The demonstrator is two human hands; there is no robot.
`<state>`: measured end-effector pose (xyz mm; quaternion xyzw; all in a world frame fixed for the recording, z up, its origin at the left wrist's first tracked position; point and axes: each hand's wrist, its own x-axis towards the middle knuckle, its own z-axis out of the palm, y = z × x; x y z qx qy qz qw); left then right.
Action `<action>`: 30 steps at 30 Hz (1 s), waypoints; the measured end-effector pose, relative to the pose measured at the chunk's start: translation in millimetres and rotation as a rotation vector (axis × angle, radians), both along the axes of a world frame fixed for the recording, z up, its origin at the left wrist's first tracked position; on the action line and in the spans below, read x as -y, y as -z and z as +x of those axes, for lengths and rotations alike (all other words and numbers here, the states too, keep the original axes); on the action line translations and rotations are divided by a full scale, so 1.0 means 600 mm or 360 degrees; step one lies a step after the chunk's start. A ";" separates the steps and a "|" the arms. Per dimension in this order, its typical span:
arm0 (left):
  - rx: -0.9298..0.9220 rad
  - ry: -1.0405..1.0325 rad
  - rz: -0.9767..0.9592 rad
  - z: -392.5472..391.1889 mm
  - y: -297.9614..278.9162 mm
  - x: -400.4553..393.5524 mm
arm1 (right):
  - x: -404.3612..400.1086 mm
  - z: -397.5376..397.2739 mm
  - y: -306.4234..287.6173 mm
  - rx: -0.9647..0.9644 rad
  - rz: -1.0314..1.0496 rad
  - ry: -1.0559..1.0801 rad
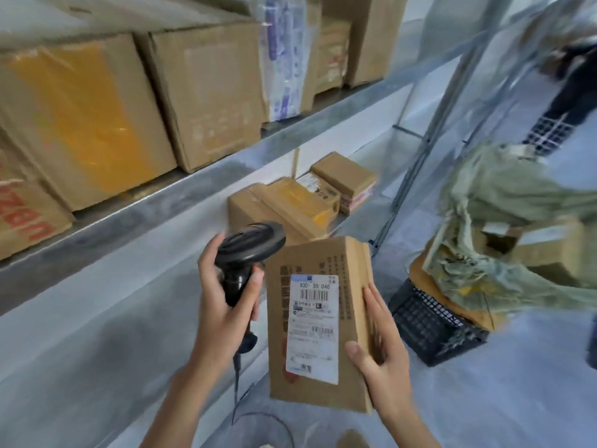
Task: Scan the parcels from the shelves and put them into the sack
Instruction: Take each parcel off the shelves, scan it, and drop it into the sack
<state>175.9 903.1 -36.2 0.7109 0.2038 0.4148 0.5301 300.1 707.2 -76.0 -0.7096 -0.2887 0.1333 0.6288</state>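
Observation:
My right hand (379, 347) grips a flat brown cardboard parcel (310, 260) by its right edge, with its white barcode label facing up. My left hand (216, 305) is closed around the handle of a black barcode scanner (248, 245), whose head sits just left of the parcel's top corner. The scanner's cable hangs down between my forearms. A green woven sack (504, 202) stands open at the right, with a cardboard box showing inside its mouth. Several small parcels (290, 202) lie on the lower metal shelf (106, 218) beyond the scanner.
Large cardboard boxes (210, 92) fill the upper shelf at left and top. A black plastic crate (429, 324) sits on the floor under the sack. A person's legs (568, 101) are at the far right. The shelf's upright post (429, 130) stands between shelf and sack.

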 end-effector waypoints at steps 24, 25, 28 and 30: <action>-0.0124 0.0875 0.0005 0.681 0.021 0.252 | 0.314 0.498 0.028 -0.0310 0.0133 0.0983; -0.0126 0.0897 -0.0002 0.711 0.025 0.254 | 0.313 0.521 0.032 -0.0306 0.0121 0.1002; -0.0157 0.0948 -0.0015 0.808 0.040 0.250 | 0.314 0.601 0.046 -0.0319 0.0091 0.1036; -0.0191 0.0970 -0.0017 0.874 0.053 0.242 | 0.315 0.661 0.059 -0.0319 0.0101 0.1080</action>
